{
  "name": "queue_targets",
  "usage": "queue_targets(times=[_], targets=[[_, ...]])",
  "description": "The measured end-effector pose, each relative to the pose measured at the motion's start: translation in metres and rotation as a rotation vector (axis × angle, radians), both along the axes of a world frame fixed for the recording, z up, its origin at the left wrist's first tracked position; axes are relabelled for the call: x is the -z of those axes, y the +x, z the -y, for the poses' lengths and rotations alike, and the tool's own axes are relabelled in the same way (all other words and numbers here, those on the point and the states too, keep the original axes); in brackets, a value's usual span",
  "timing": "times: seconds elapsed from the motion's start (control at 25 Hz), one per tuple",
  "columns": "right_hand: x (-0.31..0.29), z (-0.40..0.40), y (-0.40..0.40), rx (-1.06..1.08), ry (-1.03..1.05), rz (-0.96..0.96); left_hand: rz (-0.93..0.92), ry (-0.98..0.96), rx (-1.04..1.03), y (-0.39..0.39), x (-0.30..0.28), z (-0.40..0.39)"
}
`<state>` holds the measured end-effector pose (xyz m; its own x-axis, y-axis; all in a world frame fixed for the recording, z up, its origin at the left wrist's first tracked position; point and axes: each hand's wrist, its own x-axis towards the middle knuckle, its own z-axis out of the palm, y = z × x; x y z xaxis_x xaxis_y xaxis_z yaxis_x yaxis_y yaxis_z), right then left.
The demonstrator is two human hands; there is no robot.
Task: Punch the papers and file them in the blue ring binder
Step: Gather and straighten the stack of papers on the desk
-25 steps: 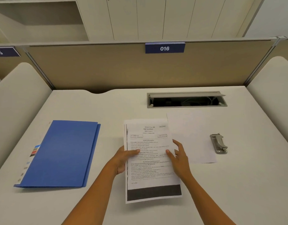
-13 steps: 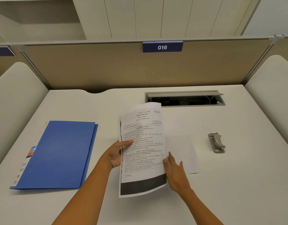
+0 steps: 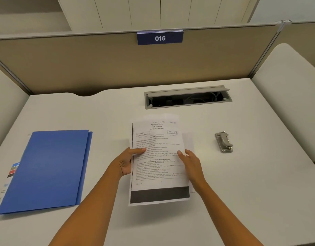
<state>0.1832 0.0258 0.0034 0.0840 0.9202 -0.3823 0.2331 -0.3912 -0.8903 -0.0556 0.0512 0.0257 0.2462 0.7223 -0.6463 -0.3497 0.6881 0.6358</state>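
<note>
The left hand (image 3: 125, 162) grips the left edge of the papers (image 3: 158, 160), thumb lying across the printed face and fingers curled behind. The right hand (image 3: 190, 166) holds the right edge the same way, thumb on the front, the other fingers hidden behind the sheets. Between them the stack is lifted off the desk (image 3: 250, 183) and tilted up toward the camera, with a white sheet showing past the printed one at the top and right, so the edges do not look flush.

The step in hand looks like squaring the stack before punching. To do it well, loosen both grips a little and tap one long edge on the desk until the sheets line up, then keep a firm pinch near that edge so nothing slips on the way to the punch (image 3: 223, 142) (it sits just to the right of the papers, within easy reach). Misaligned sheets would give holes that do not match.

The blue ring binder (image 3: 46, 169) lies closed and flat on the desk well to the left; what it holds cannot be seen. At the back of the desk an open cable tray (image 3: 187, 98) shows cables in its dark recess.
</note>
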Motion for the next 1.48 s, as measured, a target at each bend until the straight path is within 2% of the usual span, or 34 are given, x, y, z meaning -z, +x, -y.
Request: queue_targets(times=[0.12,0.32,0.48,0.6,0.92,1.2,1.36,1.48], targets=[[0.002,-0.013,0.014,0.040,0.040,0.024,-0.226,0.030,-0.020,0.013,0.009,-0.013],[0.023,-0.013,0.013,0.162,-0.030,0.206,-0.723,0.155,-0.091,0.042,0.030,-0.024],[0.039,-0.011,0.007,0.208,-0.080,0.429,-1.071,0.168,0.006,0.061,0.041,-0.029],[0.039,-0.011,0.006,0.248,-0.062,0.468,-1.205,0.092,0.069,0.071,0.040,-0.031],[0.042,-0.015,0.002,0.259,-0.033,0.481,-1.141,-0.076,0.031,0.081,0.037,-0.033],[0.048,-0.010,0.002,0.256,0.020,0.478,-0.908,-0.159,-0.085,0.067,0.041,-0.033],[0.052,-0.007,-0.001,0.230,0.027,0.584,-0.543,-0.050,0.043,0.060,0.044,-0.030],[0.056,-0.005,0.000,0.175,0.052,0.644,-0.509,0.050,0.143,0.066,0.039,-0.020]])
